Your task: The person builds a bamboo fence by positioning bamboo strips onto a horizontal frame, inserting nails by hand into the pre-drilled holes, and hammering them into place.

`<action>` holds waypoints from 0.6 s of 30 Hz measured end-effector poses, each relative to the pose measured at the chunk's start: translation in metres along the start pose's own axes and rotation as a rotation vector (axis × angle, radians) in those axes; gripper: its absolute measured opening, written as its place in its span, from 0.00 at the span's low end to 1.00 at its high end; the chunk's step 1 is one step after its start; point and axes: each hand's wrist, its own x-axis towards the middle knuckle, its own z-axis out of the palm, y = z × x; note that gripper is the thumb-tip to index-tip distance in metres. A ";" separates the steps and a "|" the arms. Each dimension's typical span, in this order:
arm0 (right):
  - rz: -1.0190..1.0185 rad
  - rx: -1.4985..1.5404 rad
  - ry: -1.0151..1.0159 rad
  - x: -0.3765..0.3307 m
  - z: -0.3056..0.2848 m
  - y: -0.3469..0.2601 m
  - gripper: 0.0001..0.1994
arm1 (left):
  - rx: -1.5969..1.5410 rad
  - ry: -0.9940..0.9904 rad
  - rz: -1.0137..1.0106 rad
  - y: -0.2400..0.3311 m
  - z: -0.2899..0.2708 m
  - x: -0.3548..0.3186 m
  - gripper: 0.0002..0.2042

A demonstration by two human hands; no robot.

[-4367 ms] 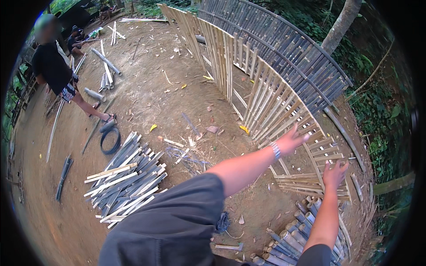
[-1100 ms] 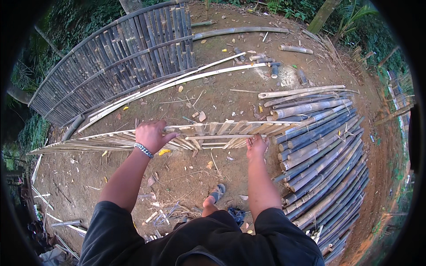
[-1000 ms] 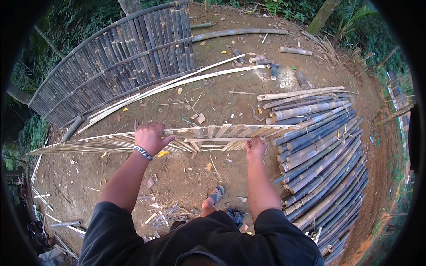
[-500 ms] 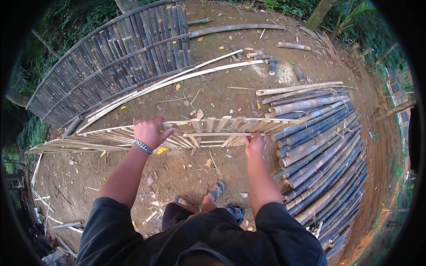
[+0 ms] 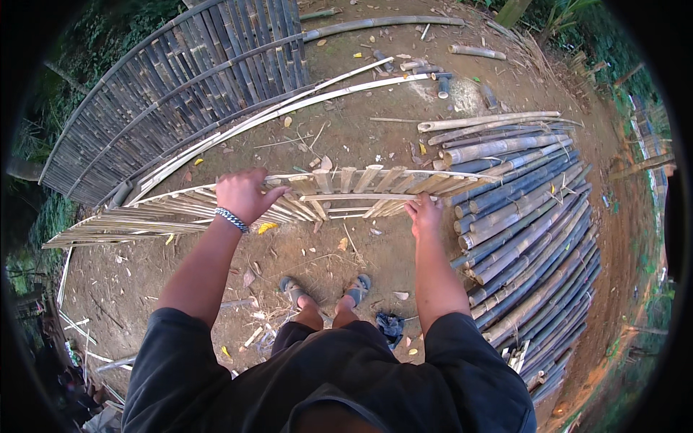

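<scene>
A long panel of pale split-bamboo slats [image 5: 159,204] stands upright before me, running from far left to the pile on the right. My left hand [image 5: 244,196], with a chain bracelet at the wrist, is closed over its top edge, thumb pointing right along it. A thin bamboo strip [image 5: 354,196] lies across the slats below the top edge. Its right end is pinched between the thumb and fingers of my right hand [image 5: 424,214]. The fingertips of my left hand are hidden behind the panel.
Bundled dark bamboo poles [image 5: 527,238] are stacked at right. A finished-looking dark bamboo panel [image 5: 180,94] lies far left, beside long pale strips [image 5: 289,115]. Short bamboo offcuts [image 5: 442,86] are scattered behind. A dark plastic bag [image 5: 390,328] sits by my right foot [image 5: 357,289].
The view has tilted so the scene sits higher, and both my feet now show side by side. My right hand has shifted slightly right with the strip's end; my left hand keeps its place.
</scene>
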 end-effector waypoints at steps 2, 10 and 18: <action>-0.014 -0.079 0.000 -0.008 0.001 -0.002 0.38 | 0.002 0.018 0.004 -0.001 0.000 0.000 0.29; -0.598 -1.020 0.235 -0.038 -0.003 -0.010 0.40 | -0.031 0.014 -0.022 -0.008 0.005 0.001 0.28; -0.939 -1.289 0.107 -0.037 -0.002 -0.017 0.45 | -0.053 0.140 0.025 -0.009 0.013 0.005 0.30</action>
